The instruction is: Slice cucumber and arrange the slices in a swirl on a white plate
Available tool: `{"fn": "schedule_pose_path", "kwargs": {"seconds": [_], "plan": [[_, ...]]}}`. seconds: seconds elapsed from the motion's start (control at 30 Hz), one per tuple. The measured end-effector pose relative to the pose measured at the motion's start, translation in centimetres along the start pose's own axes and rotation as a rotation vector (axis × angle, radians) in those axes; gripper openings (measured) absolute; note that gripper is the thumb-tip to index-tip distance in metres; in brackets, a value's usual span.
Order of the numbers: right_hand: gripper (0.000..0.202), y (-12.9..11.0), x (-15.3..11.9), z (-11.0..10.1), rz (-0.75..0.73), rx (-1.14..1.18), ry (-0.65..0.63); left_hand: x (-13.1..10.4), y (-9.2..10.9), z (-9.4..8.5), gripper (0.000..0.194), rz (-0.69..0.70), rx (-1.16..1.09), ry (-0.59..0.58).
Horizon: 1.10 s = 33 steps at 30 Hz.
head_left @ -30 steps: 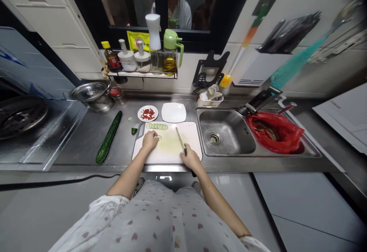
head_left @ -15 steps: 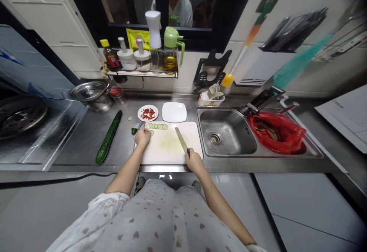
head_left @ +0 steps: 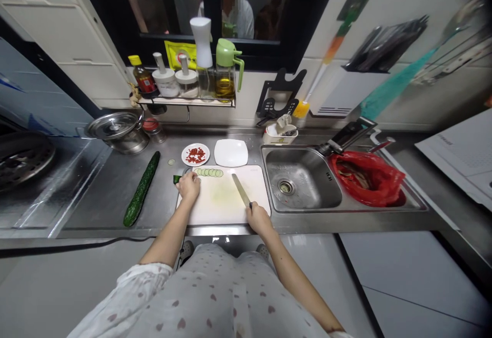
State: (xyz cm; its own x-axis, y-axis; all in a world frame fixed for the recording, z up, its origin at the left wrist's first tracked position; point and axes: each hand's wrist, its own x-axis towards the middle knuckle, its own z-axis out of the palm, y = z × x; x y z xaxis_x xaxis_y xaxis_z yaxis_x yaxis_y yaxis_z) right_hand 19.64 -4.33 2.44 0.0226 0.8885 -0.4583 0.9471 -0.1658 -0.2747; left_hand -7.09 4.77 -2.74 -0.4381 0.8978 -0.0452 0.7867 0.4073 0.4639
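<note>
My right hand (head_left: pixel 259 218) is wrapped round the black handle of a kitchen knife (head_left: pixel 240 190), whose blade lies low over the white cutting board (head_left: pixel 223 214) and points away from me. At the board's upper left, my left hand (head_left: pixel 188 187) has its fingers pinched at the left end of a row of overlapping cucumber slices (head_left: pixel 209 172). The fingers largely hide what is between them, seemingly one cucumber slice. A dark green cucumber end (head_left: pixel 176 179) sits just left of that hand. Farther left a whole cucumber (head_left: pixel 141 189) lies on the steel counter.
Behind the board stand a small plate of chopped red pieces (head_left: pixel 196 154) and a white square plate (head_left: pixel 231 152). To the right are the sink (head_left: pixel 303 184) and a red plastic bag (head_left: pixel 384 182). A lidded pot (head_left: pixel 123 135) and a seasoning rack (head_left: pixel 188 101) stand at the back.
The loose slice below the row no longer shows on the board. My left hand has shifted up to the row's left end. The knife hand has barely moved; the view has shifted slightly.
</note>
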Motion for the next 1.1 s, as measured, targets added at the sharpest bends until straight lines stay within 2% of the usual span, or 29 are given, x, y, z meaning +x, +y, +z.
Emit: {"fn": "schedule_pose_path", "kwargs": {"seconds": [0.2, 0.33, 0.5, 0.73, 0.9, 1.0, 1.1], "plan": [[0.033, 0.0, 0.0, 0.2, 0.015, -0.003, 0.006, -0.2, 3.8, 1.4, 0.03, 0.245, 0.03, -0.099], [0.033, -0.1, -0.2, 0.0, 0.028, 0.004, -0.017, 0.2, 5.8, 2.4, 0.036, 0.336, 0.1, -0.172], [0.033, -0.1, -0.2, -0.1, 0.025, 0.01, -0.026, 0.6, 6.5, 3.1, 0.034, 0.364, 0.184, -0.203], [0.032, -0.1, -0.1, 0.0, 0.014, 0.004, -0.015, 0.4, 6.7, 2.9, 0.03, 0.4, 0.195, -0.172], [0.032, -0.1, -0.1, -0.1, 0.02, 0.002, -0.018, -0.1, 6.9, 2.4, 0.02, 0.356, 0.104, -0.15], [0.032, -0.1, -0.1, -0.1, 0.019, 0.002, -0.016, -0.4, 6.7, 1.8, 0.017, 0.251, 0.011, -0.152], [0.031, -0.1, -0.1, -0.1, 0.016, 0.002, -0.018, -1.1, 6.1, 1.2, 0.012, 0.127, -0.119, -0.207]]}}
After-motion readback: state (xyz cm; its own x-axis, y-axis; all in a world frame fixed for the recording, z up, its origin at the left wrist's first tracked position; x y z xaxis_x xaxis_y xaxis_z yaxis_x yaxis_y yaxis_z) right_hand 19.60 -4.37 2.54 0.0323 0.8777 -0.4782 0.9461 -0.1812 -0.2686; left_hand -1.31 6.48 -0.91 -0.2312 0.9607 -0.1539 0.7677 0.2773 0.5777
